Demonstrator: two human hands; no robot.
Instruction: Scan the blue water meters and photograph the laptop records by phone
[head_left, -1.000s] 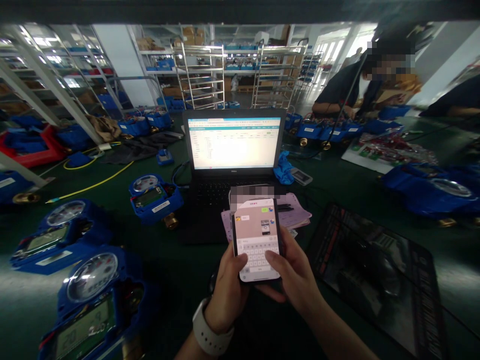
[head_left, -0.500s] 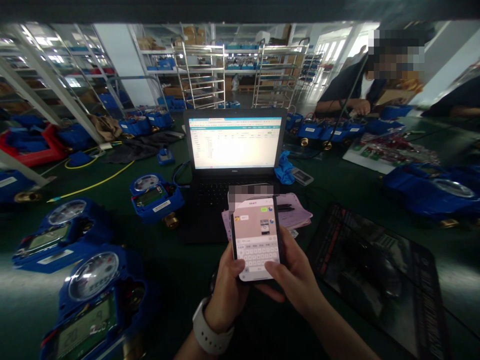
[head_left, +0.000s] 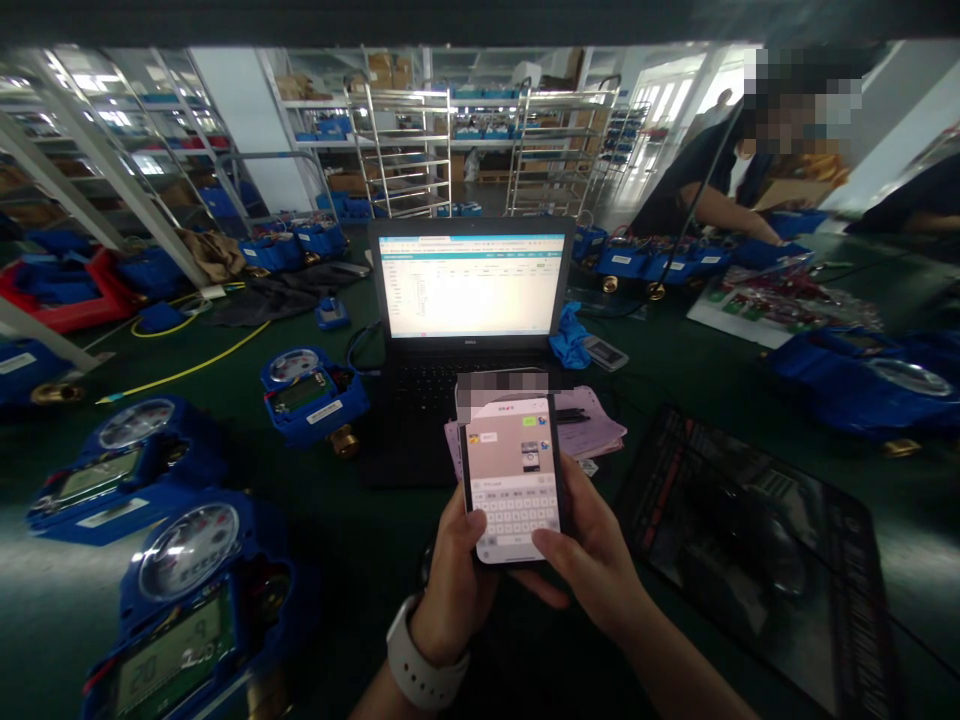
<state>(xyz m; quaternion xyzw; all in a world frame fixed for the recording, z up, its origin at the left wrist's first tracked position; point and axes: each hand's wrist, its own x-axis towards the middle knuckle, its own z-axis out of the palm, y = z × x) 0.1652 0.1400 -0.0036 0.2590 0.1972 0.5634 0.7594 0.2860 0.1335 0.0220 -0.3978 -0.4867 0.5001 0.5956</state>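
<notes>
A smartphone (head_left: 513, 480) is held upright between both hands, its screen showing a chat with an on-screen keyboard. My left hand (head_left: 457, 560) grips the phone's left side, thumb at the screen's lower left edge; a white watch band circles that wrist. Around the right side wraps my right hand (head_left: 592, 555), its thumb over the lower right of the keyboard. Fingers behind the phone are mostly hidden. Just beyond stands an open laptop (head_left: 465, 345) with a lit screen. Pink papers (head_left: 589, 425) with dark pens on them lie partly behind the phone.
Several blue meters, one a large meter (head_left: 184, 560), stand at left. A mouse (head_left: 757, 535) rests on a dark mouse pad (head_left: 832, 620) at right. A blue crumpled glove (head_left: 570, 335) lies by the laptop. Across the table, a co-worker's arm (head_left: 720, 210) reaches among blue housings.
My thumbs have shifted slightly, the left one upward at the screen edge. The co-worker's arm has stretched out further right and down toward the blue parts.
</notes>
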